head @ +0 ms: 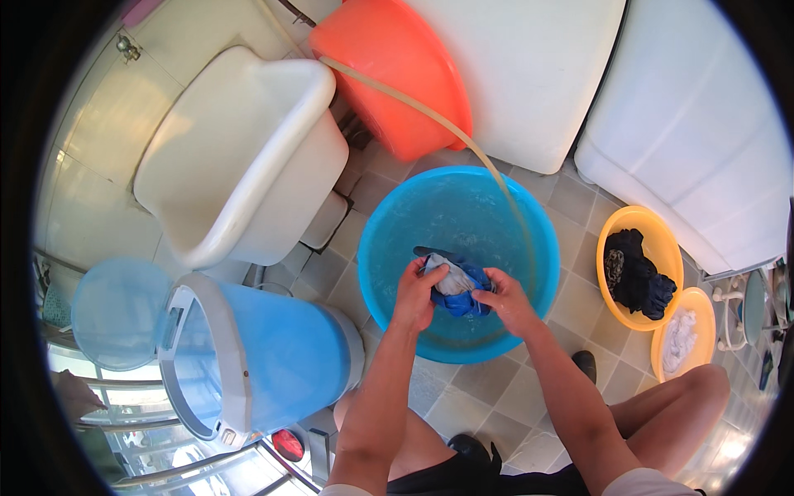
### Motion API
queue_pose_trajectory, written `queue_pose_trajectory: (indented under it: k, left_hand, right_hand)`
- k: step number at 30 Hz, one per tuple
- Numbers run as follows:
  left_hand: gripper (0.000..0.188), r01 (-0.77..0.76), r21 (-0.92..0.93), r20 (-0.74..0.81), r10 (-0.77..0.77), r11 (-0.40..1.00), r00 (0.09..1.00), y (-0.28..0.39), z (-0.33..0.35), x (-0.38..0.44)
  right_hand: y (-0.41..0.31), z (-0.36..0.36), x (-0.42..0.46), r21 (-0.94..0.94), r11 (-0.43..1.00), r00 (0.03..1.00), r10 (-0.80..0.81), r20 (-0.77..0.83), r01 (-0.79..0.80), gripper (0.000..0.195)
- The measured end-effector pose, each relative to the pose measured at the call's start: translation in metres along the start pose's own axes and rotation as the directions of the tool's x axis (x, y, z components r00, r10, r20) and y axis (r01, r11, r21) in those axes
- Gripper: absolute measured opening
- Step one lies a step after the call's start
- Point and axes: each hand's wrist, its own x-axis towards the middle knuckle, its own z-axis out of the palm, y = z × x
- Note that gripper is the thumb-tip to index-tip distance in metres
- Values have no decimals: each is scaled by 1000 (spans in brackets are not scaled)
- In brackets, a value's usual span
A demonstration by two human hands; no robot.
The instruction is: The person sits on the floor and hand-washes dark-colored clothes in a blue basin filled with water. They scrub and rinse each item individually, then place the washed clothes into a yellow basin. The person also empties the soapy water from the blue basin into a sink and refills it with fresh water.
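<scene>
Both hands hold a blue cap-like cloth item with a pale grey lining (pixel 458 282) over a large blue plastic basin (pixel 370 291). My left hand (pixel 419 294) grips its left edge, the thumb lying on the grey lining. On the opposite edge, my right hand (pixel 505 301) pinches the blue fabric between thumb and fingers. A dark flat part, perhaps a brim, sticks out behind the item. Water (pixel 446 217) fills much of the basin, and the end of a beige hose (pixel 434 115) dips into it.
Left of the basin are a white ceramic sink (pixel 279 167) and a blue lidded bin (pixel 285 341). An orange-red tub (pixel 397 80) leans behind. To the right, one yellow basin (pixel 605 273) holds dark clothes (pixel 639 273); another (pixel 704 335) holds white cloth (pixel 679 341). White appliances (pixel 527 74) stand beyond.
</scene>
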Motion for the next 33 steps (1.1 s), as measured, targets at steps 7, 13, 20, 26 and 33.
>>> queue_pose_trajectory:
  k: [7,13,20,26,33]
  left_hand:
    - [28,54,16,-1,-54,998,999,4,-2,-1]
    - [39,73,492,-224,45,867,974,-26,-10,10]
    - [39,-112,911,-58,394,396,917,-70,-29,31]
    - [42,211,190,-310,-145,959,940,-91,-19,33]
    - [31,144,-225,45,-138,963,989,-42,-8,18]
  right_hand:
    - [-1,-4,7,82,996,992,50,-112,-41,32]
    - [21,1,15,-273,962,902,-118,-416,0,49]
    - [90,-23,30,-591,797,980,14,-196,-129,42]
    - [67,24,24,116,972,877,234,-420,-203,26]
    - [32,61,-14,-181,976,991,-129,-46,119,22]
